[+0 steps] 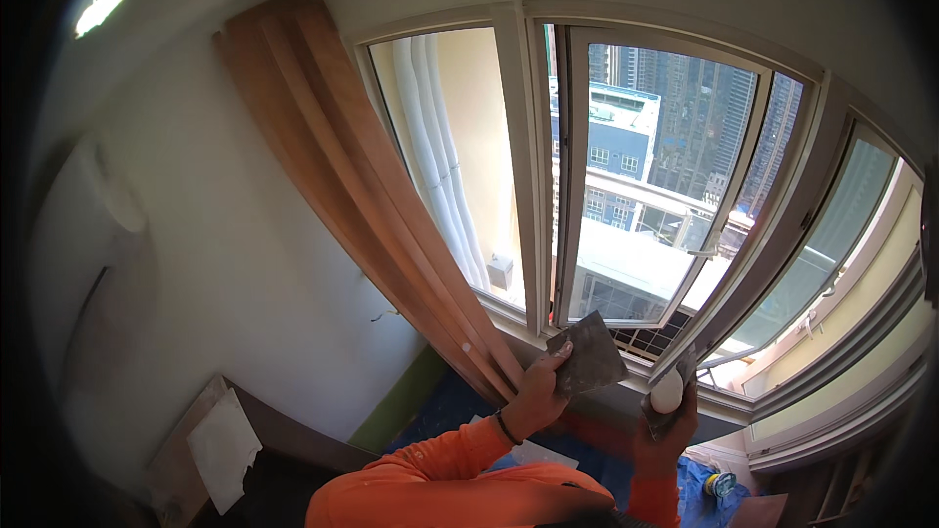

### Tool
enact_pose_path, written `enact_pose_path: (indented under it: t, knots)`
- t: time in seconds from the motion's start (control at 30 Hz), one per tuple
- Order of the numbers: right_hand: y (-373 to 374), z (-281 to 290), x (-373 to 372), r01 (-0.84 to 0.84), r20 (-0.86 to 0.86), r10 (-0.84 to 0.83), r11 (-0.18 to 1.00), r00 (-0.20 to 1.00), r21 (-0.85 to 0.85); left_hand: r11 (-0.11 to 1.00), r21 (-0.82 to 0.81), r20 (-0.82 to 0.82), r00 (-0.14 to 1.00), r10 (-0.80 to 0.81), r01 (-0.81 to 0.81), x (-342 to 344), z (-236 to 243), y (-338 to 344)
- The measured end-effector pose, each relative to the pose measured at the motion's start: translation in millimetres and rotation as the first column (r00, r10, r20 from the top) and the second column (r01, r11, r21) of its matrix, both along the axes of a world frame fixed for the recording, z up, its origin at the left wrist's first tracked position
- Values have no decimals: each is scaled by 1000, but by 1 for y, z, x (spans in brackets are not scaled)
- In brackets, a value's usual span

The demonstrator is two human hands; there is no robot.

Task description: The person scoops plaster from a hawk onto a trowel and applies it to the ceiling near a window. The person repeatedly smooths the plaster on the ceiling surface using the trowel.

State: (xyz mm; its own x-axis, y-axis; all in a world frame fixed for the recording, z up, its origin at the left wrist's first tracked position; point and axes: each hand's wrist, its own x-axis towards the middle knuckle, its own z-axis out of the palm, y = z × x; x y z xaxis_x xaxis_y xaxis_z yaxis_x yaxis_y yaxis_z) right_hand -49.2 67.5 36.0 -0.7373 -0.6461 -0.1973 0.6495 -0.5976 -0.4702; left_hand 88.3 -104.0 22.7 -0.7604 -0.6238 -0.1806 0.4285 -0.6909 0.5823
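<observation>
Two tools up by the window sill here: the left hand (533,399) pinches a flat grey putty scraper blade (588,356) by its lower corner, thumb on top, and the right hand (665,425) has its grip closed around a second scraper (670,393) with a white lump of filler on it. Both sit just below the open window frame (567,186). That blade looks thin, stiff and light, probably a bit slick, so I'd hold it at the back edge, not the working edge. Long wooden boards (362,186) lean on the wall to the left. No packages or labels I can make out, just a pale sheet (225,445) lower left.
</observation>
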Motion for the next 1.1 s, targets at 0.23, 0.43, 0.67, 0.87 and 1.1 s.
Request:
enact_pose_path:
  t: [0.23, 0.43, 0.67, 0.87, 1.1]
  knots:
    - [-79, 29, 3, 54, -173, -51, 998, 984, 12, 981, -177, 1, 997, 74, -72, 54, 18, -66]
    - [-166, 5, 0, 361, -707, -97, 903, 701, 234, 878, -465, 130, 972, 195, -113, 77, 63, -95]
    - [-227, 20, 44, 703, -999, 30, 711, 11, 29, 838, -531, 192, 945, 265, -127, 88, 61, -159]
    - [-267, 43, 66, 105, -774, 572, 782, 272, 615, 941, -223, 20, 964, 265, -254, 73, 18, -214]
    - [-241, 26, 23, 524, -799, 335, 618, 499, 586, 754, -257, -612, 705, 358, -605, 66, 143, -375]
